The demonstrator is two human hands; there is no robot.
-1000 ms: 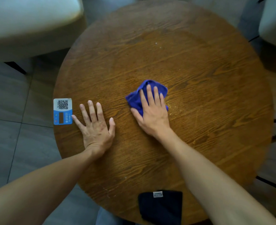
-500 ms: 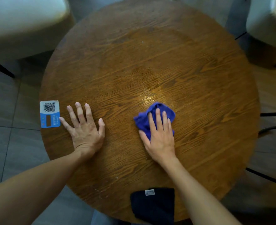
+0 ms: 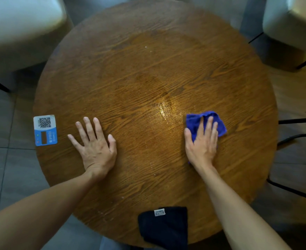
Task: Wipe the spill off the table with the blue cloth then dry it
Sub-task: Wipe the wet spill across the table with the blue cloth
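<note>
Head view: blue cloth (image 3: 218,121) is pressed at 3 o'clock on the worktop (image 3: 148,69) under straight fingers of the right hand (image 3: 201,143), left hand (image 3: 94,147) laid flat at 8 o'clock; wet sheen (image 3: 163,107) is noted near centre, so wiping is judged unfinished, drying unstarted.

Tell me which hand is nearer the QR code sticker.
Left. The left hand lies flat just beside the QR code sticker, apart from it; the right hand presses the blue cloth, much farther off.

Cloth (image 3: 219,123) under right hand (image 3: 201,146); left hand (image 3: 96,147) leftward on table (image 3: 148,69); card (image 3: 45,130) farther left.
</note>
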